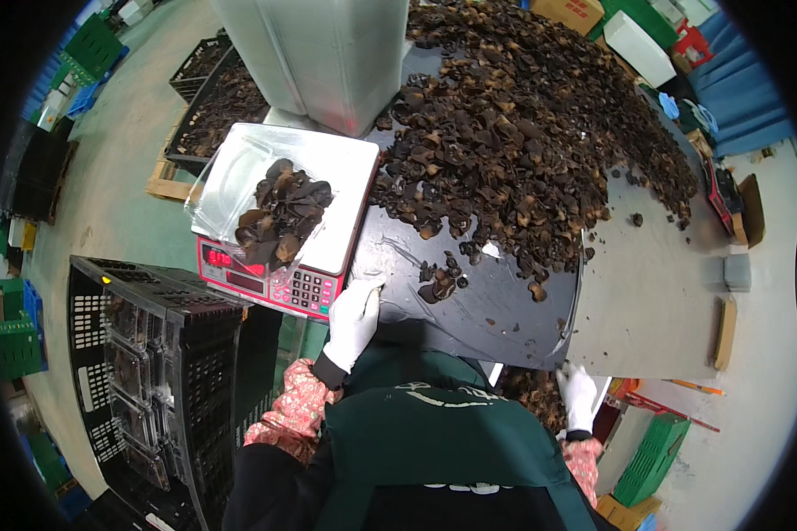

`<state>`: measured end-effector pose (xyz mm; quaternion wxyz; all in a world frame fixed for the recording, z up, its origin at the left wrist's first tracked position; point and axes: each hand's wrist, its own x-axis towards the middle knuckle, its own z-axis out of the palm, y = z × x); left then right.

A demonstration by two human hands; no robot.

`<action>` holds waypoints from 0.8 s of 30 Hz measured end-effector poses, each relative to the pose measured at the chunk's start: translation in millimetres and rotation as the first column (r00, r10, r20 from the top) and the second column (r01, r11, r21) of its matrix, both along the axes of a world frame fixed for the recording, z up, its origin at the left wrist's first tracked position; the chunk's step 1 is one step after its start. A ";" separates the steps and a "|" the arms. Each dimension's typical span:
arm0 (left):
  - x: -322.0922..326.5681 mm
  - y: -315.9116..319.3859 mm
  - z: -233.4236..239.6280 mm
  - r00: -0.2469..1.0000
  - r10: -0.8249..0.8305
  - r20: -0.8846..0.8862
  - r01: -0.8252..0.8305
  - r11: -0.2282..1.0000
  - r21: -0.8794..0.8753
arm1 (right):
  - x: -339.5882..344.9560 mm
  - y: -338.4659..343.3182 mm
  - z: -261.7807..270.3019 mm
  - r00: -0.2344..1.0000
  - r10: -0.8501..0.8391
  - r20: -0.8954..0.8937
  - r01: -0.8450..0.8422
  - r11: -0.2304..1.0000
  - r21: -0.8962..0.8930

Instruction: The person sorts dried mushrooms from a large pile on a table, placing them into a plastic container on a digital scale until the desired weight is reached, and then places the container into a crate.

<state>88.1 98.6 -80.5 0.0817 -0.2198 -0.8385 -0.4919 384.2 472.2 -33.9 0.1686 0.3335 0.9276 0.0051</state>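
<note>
My left hand (pixel 354 322), in a white glove, rests at the near edge of the table beside the keypad corner of a red and white digital scale (pixel 345 179). Its fingers lie close together, and whether they pinch anything is hidden. On the scale sits a clear plastic clamshell box (pixel 222 192) holding dark dried wood ear fungus (pixel 285 212). My right hand (pixel 576 396), gloved too, is low at the near right corner of the black-covered table (pixel 498 318). It is beside a white-rimmed container of fungus (pixel 534 391) below the tabletop; its fingertips are unclear.
A large heap of wood ear (pixel 505 133) covers the far tabletop, with a small loose clump (pixel 442 279) nearer me. Tall stacked clear plastic boxes (pixel 325 60) stand behind the scale. At left, a black crate (pixel 166 372) holds several filled clamshells. A green crate (pixel 651 458) stands lower right.
</note>
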 end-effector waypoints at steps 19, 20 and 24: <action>4.8 63.6 -43.8 0.982 -0.172 -0.079 0.147 0.955 -0.259 | -244.2 -117.7 -45.3 0.810 0.073 -0.581 -0.443 0.726 -0.526; 3.7 62.2 -45.8 0.983 -0.182 -0.036 0.171 0.965 -0.196 | -245.4 -109.4 -43.7 0.782 0.046 -0.622 -0.455 0.723 -0.519; -3.3 60.5 -39.8 0.903 -0.166 0.395 0.130 0.985 0.116 | -247.1 -81.3 -34.2 0.789 -0.117 -0.603 -0.424 0.607 -0.672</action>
